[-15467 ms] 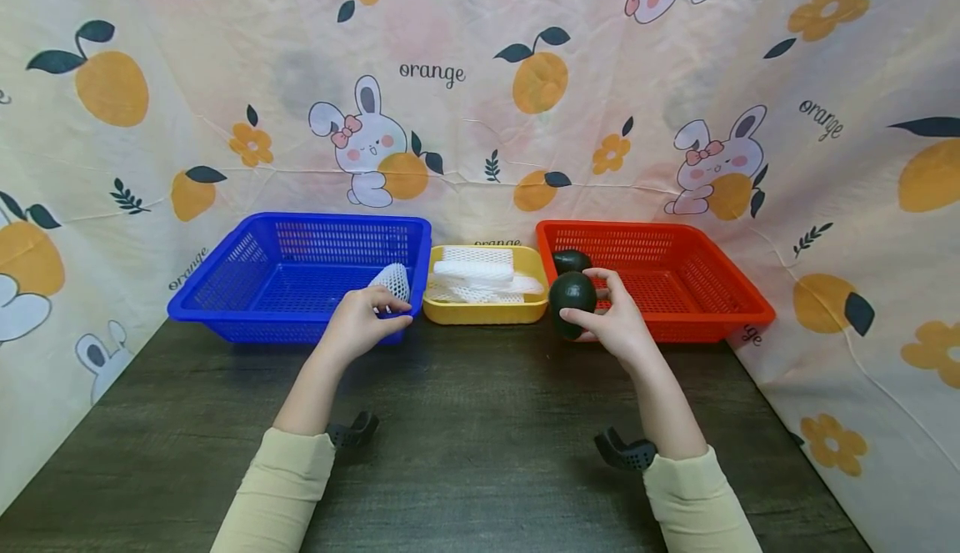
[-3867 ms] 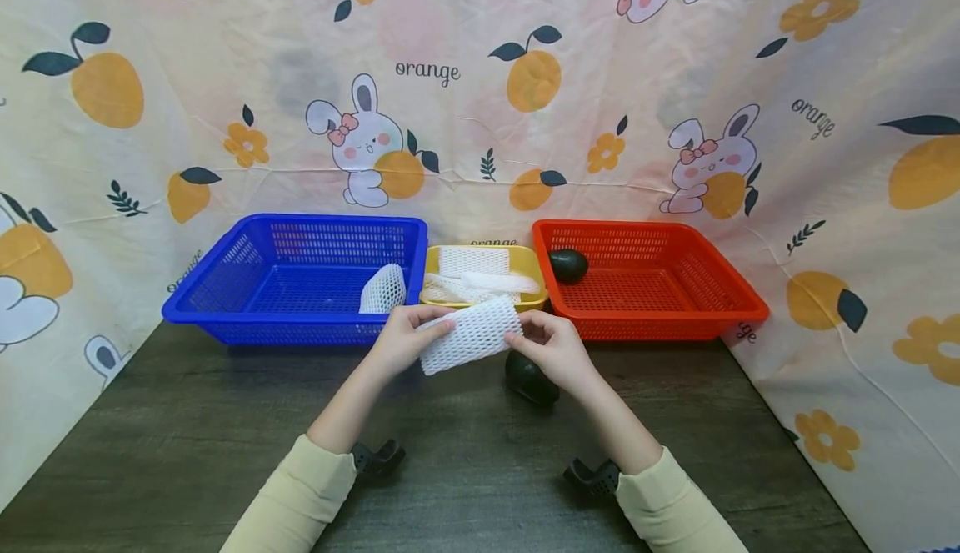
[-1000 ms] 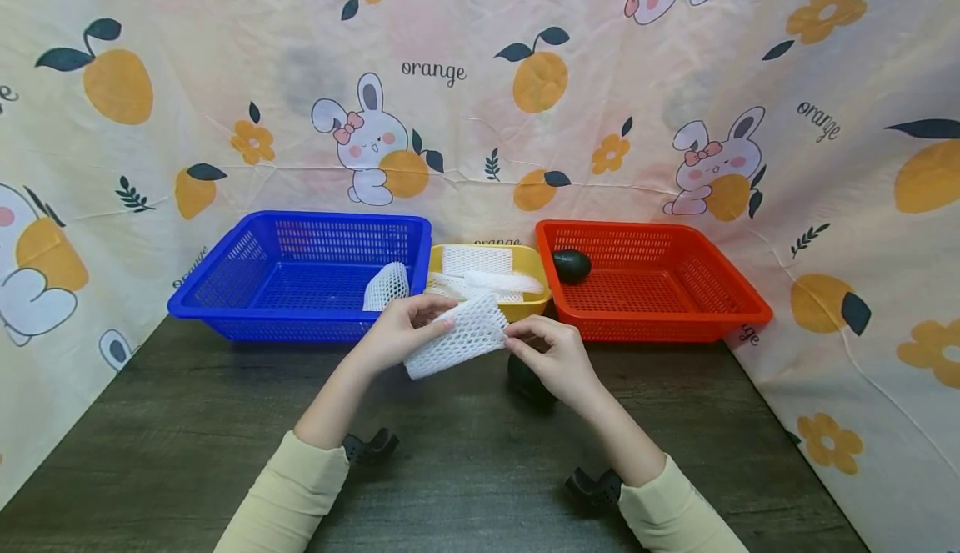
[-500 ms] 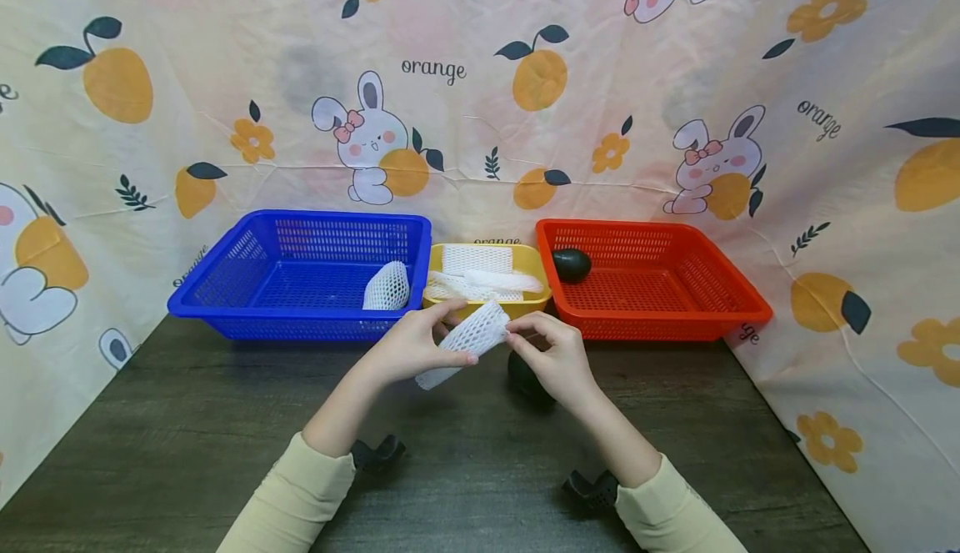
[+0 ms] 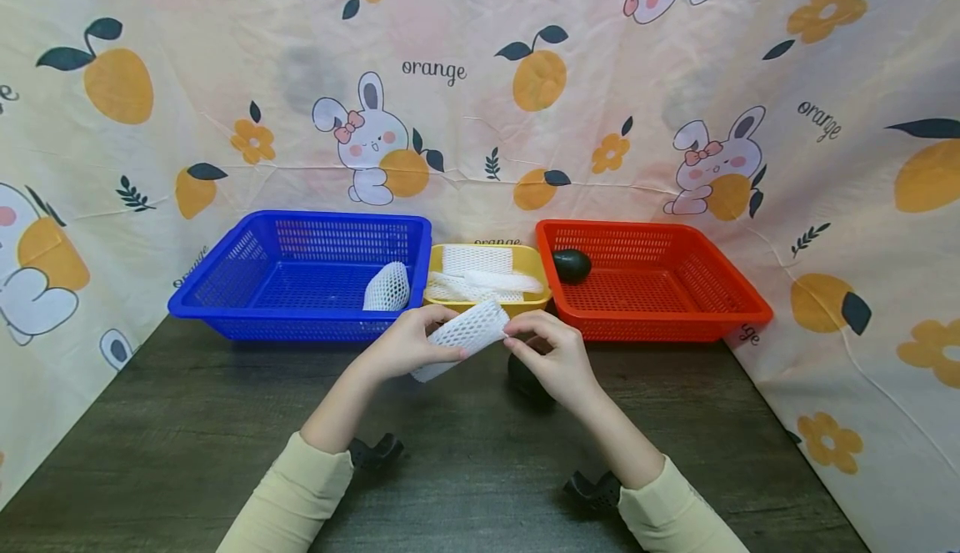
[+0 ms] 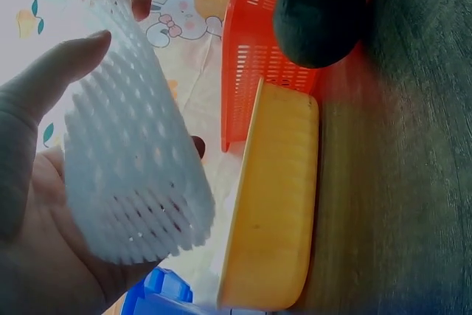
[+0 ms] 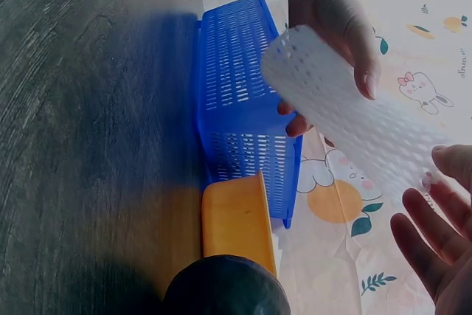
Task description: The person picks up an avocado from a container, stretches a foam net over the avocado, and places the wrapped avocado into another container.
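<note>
My left hand [image 5: 408, 344] holds a white foam net sleeve [image 5: 472, 332] between thumb and fingers, tilted up toward the right. The thumb and a fingertip of my right hand [image 5: 555, 357] pinch the sleeve's upper right end. In the left wrist view, the foam sleeve [image 6: 136, 138] looks like a hollow tube with its near end gaping. Below my right hand an avocado [image 5: 527, 379] sits on the table, partly covered by that hand; the same dark avocado [image 7: 227, 289] shows at the bottom of the right wrist view.
At the back left, a blue basket [image 5: 300, 315] holds an avocado-sized item in a foam net [image 5: 387, 288]. Several foam sleeves [image 5: 480, 273] lie in a yellow tray [image 5: 536, 263] at the centre. One avocado [image 5: 572, 266] rests in the red basket [image 5: 675, 328] at the back right.
Since the earliest frame, an avocado has come from the red basket to the table and a foam sleeve from the tray into my hands. Lately my left hand has squeezed the sleeve narrower.
</note>
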A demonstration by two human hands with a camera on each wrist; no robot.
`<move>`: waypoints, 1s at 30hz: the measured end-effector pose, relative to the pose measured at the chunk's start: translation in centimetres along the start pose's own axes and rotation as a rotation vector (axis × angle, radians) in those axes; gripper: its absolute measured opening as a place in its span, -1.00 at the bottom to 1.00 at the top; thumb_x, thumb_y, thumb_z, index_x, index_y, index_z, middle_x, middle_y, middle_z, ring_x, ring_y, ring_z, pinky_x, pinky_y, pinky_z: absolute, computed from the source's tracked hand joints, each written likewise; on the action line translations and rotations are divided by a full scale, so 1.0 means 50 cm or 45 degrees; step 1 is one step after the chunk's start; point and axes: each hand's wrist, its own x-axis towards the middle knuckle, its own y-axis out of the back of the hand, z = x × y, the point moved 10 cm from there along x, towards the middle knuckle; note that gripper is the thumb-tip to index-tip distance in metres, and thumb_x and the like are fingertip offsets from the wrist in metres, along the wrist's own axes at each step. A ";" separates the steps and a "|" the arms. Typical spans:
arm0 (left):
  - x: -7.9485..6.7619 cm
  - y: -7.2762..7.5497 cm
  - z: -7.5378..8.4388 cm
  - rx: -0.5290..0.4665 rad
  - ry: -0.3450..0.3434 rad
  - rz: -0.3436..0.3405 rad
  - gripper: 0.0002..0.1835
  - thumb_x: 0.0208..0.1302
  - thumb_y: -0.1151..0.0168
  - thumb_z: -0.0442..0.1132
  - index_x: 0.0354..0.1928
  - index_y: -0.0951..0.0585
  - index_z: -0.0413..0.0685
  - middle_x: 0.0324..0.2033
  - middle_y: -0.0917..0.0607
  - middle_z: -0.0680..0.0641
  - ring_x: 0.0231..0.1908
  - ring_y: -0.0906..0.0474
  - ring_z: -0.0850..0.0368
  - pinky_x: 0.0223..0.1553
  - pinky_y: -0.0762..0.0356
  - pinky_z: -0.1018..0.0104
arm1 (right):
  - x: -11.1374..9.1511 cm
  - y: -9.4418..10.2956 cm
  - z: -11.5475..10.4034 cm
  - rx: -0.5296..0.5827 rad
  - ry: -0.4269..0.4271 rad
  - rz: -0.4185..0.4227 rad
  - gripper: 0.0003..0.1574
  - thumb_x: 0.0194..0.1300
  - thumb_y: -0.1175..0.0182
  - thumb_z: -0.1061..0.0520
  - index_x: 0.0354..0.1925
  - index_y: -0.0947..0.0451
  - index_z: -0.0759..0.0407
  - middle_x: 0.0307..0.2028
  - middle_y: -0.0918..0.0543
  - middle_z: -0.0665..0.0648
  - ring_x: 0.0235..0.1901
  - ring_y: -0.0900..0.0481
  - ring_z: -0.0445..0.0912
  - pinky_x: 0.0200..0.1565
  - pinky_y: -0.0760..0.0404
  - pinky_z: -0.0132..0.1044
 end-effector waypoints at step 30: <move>-0.019 0.028 0.042 -0.075 0.026 -0.040 -0.56 0.10 -0.40 -0.35 0.03 -0.56 -0.35 -0.21 -0.66 -0.12 -0.25 -0.54 0.09 -0.23 -0.52 0.23 | -0.076 0.000 0.215 -0.478 -0.556 -0.390 -0.48 0.17 -0.38 0.02 0.06 -0.55 0.19 -0.03 -0.63 0.12 -0.02 -0.56 0.01 0.01 -0.49 -0.01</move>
